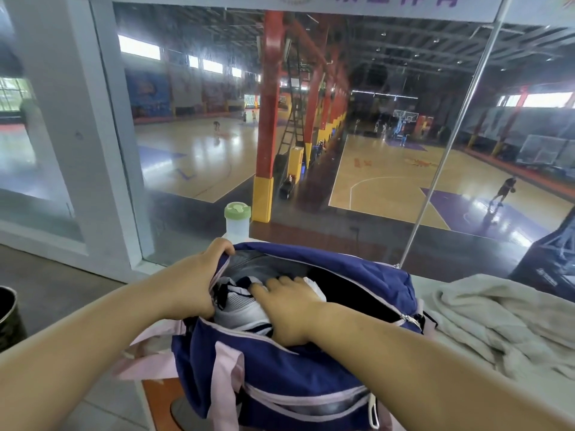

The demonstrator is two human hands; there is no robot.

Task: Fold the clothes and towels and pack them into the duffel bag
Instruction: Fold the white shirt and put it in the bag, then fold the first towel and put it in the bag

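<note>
A navy duffel bag (357, 275) with pink straps stands unzipped on the table in front of me. My left hand (199, 281) grips the left end of its opening and holds it wide. My right hand (286, 306) lies flat with straight fingers inside the bag, pressing on a folded white garment with dark stripes (236, 309). A crumpled beige towel (504, 321) lies unfolded on the table to the right of the bag.
A clear bottle with a green lid (238, 220) stands behind the bag by the glass window (373, 150), which overlooks a basketball court. A dark bin (9, 315) stands on the floor at the far left. The table edge runs under the bag.
</note>
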